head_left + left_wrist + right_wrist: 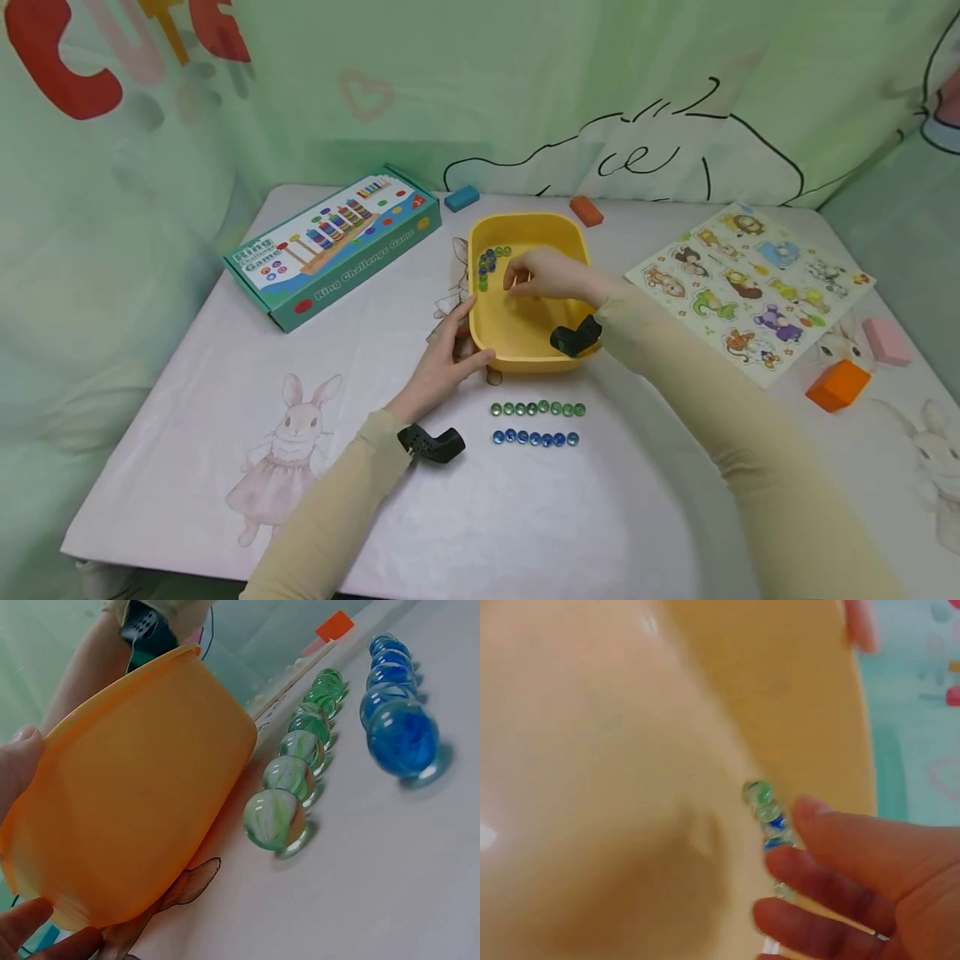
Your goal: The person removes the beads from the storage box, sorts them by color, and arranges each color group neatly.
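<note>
A yellow plastic tub [517,332] stands on the table. My left hand [442,358] grips its near left side, thumb at the rim and fingers against the outer wall. Inside the tub reaches my right hand [551,273], its fingers bent loosely and thumb apart from them. In the right wrist view its fingertips are close to green and blue glass marbles [759,793], which lie along the tub's edge and are partly hidden by the fingers. In front of the tub lie a row of green marbles [532,408] and a row of blue marbles [535,439].
A boxed ring game [337,242] lies at the back left. To the right is an animal sticker sheet [750,283], with an orange block [838,386] and a pink block [887,341] beyond it. Blue [461,198] and red [587,211] blocks lie behind the tub.
</note>
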